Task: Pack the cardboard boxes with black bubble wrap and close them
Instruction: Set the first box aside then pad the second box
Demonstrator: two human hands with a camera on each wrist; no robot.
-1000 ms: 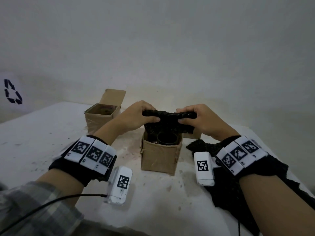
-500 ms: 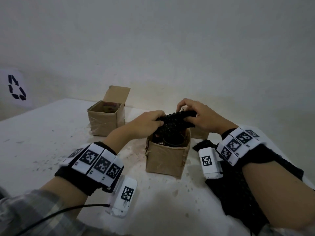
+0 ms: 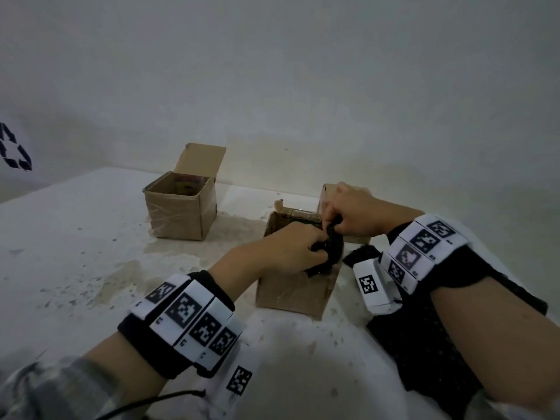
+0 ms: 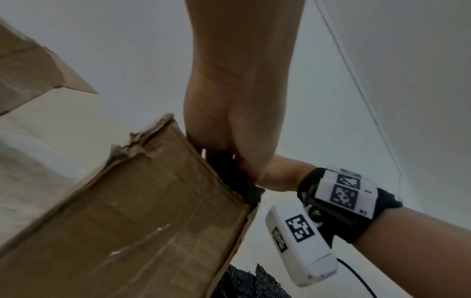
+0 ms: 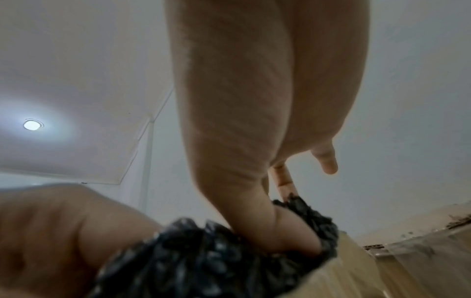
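Observation:
A small open cardboard box (image 3: 291,292) stands mid-table. A wad of black bubble wrap (image 3: 331,253) sits at its top right corner, partly inside and bulging over the rim. My left hand (image 3: 313,250) grips the wad from the left, fingers curled round it. My right hand (image 3: 333,224) pinches the wad's upper end from behind. In the left wrist view the wrap (image 4: 234,177) is squeezed between my left hand (image 4: 229,153) and the box wall (image 4: 153,211). In the right wrist view my thumb (image 5: 280,238) digs into the wrap (image 5: 203,262). The inside of the box is hidden.
A second open box (image 3: 181,207) with its flap up stands at the back left. A third box (image 3: 325,195) shows behind my right hand. A sheet of black bubble wrap (image 3: 430,353) lies under my right forearm. The wall runs close behind the white table (image 3: 75,253).
The wrap was held stretched between both hands above the box. Both hands have come down and together, pushing it bunched into the box's top right corner.

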